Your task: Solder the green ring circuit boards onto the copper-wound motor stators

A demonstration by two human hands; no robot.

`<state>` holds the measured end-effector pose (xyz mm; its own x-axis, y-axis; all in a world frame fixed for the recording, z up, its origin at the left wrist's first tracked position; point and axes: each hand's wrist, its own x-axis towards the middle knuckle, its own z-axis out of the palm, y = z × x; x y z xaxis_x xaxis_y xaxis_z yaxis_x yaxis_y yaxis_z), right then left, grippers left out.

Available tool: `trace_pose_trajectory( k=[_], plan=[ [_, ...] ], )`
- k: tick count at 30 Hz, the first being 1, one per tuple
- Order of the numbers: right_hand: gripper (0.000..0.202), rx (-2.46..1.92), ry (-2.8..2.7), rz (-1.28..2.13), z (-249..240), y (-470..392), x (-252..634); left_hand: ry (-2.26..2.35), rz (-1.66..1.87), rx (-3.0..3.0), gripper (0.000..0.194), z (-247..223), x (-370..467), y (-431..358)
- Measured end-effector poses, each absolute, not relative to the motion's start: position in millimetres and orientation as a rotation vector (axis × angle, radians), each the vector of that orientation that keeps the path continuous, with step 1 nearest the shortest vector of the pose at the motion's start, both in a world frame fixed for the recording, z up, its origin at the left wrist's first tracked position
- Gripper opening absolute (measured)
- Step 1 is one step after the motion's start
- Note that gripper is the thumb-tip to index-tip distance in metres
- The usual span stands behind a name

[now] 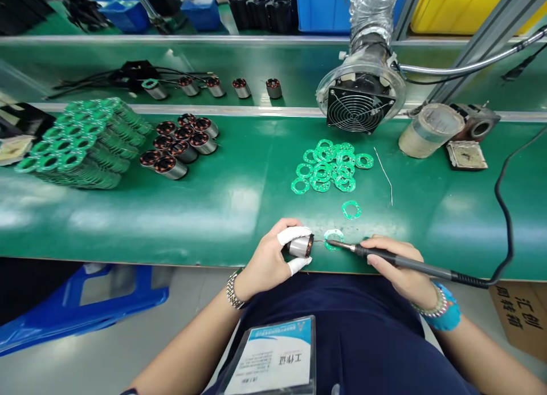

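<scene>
My left hand (277, 252), with white covers on thumb and finger, grips a motor stator (300, 246) lying on its side near the table's front edge. A thin wire runs from the stator toward a green ring-shaped circuit board (334, 233) on the mat. My right hand (399, 268) is closed around a soldering iron (397, 261), its tip over that board where the wire end lies. Whether tip and wire touch is too small to tell. Another ring board (351, 210) lies just behind, and a pile of ring boards (327, 166) sits farther back.
Stacked green boards (81, 144) and a group of stators (182, 144) stand at the left. A fume fan (359, 109) hangs at the back. A bent solder wire (385, 175), a round container (431, 131) and a sponge tray (466, 155) are right. The iron's cord (504, 212) curves along the right side.
</scene>
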<state>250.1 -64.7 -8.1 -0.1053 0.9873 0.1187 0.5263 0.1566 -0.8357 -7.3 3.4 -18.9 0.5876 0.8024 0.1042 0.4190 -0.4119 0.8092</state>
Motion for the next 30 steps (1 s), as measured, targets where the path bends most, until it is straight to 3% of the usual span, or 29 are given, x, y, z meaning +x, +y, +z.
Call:
trace_pose_trajectory(
  k=[30],
  plan=[
    [0.016,-1.461,-1.716,0.828,-9.1,-65.0,251.8,0.973,0.666,2.109,0.041,-19.9,-6.2,3.4]
  ],
)
